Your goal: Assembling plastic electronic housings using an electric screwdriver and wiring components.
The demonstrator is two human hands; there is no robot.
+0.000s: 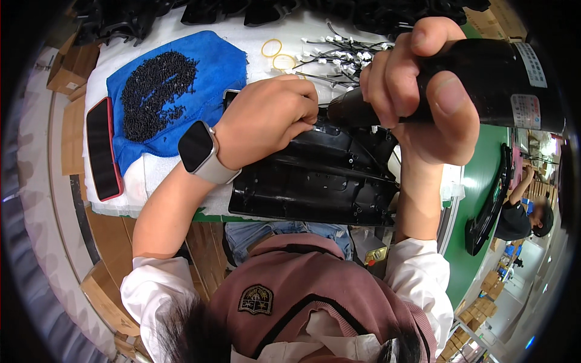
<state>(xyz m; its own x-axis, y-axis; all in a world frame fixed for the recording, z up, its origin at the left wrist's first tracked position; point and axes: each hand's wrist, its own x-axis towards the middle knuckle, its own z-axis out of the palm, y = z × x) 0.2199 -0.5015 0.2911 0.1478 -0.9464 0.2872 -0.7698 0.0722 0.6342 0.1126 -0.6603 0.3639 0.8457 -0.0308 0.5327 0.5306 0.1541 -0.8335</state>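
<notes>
My right hand (423, 97) is wrapped round a black electric screwdriver (490, 75), a thick cylinder with pale labels. Its tapered end points left toward a black plastic panel (315, 187), which lies on the white-covered table in front of me. My left hand (272, 118), with a smartwatch on its wrist, is closed at the panel's far edge, close to the screwdriver's tip. Its fingers are pinched together, and whatever they hold is hidden. To the left, many small black screws (151, 97) are heaped on a blue cloth (227, 60).
A phone in a red case (105, 148) lies left of the cloth. Beyond my hands are yellow rubber bands (272, 48) and short black cables with white connectors (345, 57). Black plastic parts (242, 11) line the far edge. Another person (520, 218) works at the right.
</notes>
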